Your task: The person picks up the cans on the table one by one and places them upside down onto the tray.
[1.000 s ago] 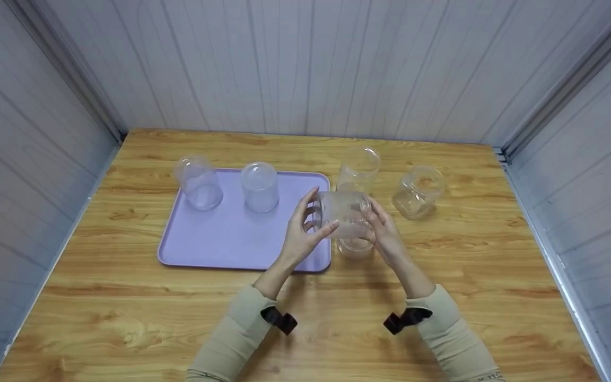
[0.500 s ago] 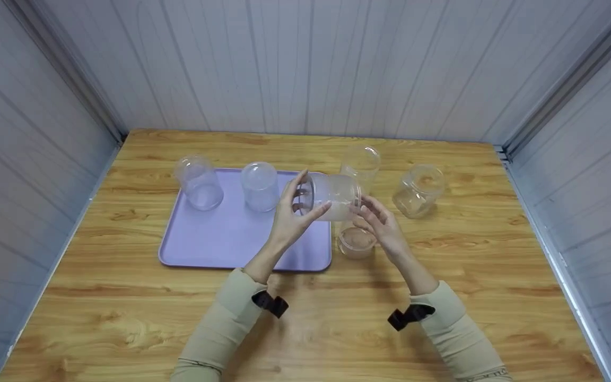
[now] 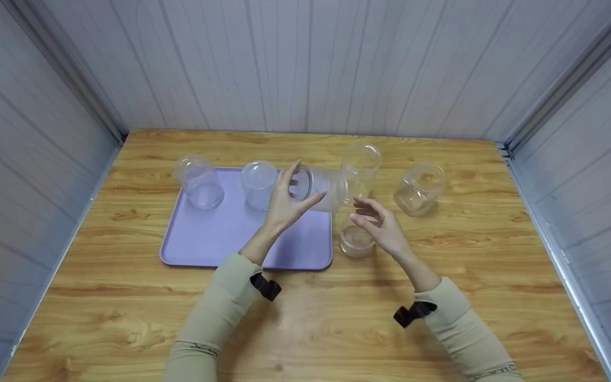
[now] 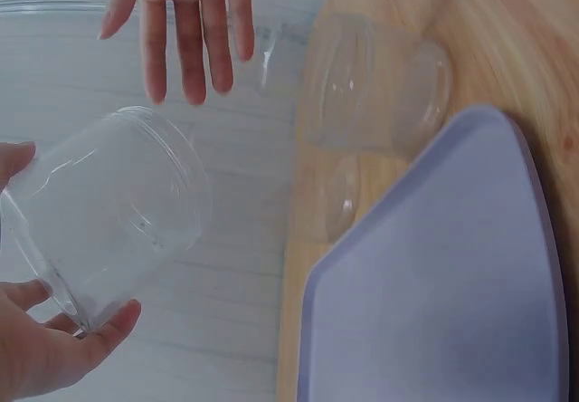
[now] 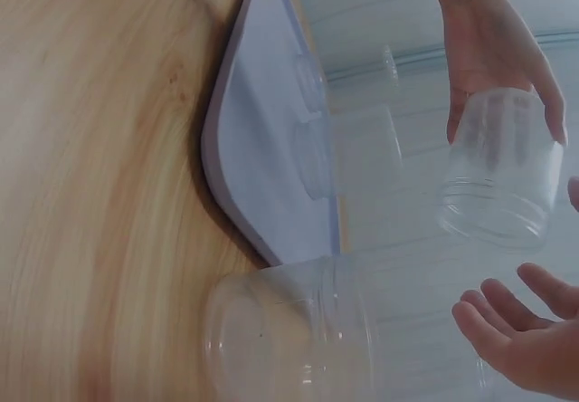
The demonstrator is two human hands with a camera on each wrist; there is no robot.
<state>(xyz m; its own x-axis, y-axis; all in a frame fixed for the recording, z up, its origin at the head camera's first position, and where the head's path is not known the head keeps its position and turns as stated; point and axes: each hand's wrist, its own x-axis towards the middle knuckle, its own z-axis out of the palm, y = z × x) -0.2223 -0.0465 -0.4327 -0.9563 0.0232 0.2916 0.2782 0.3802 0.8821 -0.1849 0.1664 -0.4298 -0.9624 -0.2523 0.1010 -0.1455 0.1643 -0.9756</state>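
A clear plastic jar [image 3: 329,185] hangs on its side above the right part of the lilac tray [image 3: 242,239]. My left hand [image 3: 287,201] grips it around one end, thumb on the near side, fingers on the far side. Its ridged neck end points right, as the right wrist view also shows with the held jar [image 5: 502,167]. My right hand [image 3: 382,225] is apart from the jar, just right of it, holding nothing; in the left wrist view that hand [image 4: 194,22] has its fingers extended. Beneath my right hand stands another clear jar [image 3: 357,241] on the table.
Two clear jars, one at the back left [image 3: 204,193] and one at the back middle [image 3: 258,193], stand on the tray. Further jars stand on the wooden table at the back [image 3: 361,159] and to the right [image 3: 419,191]. Pale panel walls enclose the table's back and sides.
Both hands held the jar at first. My left hand has carried it left and away from me, while my right hand has let go and now stands apart from it.
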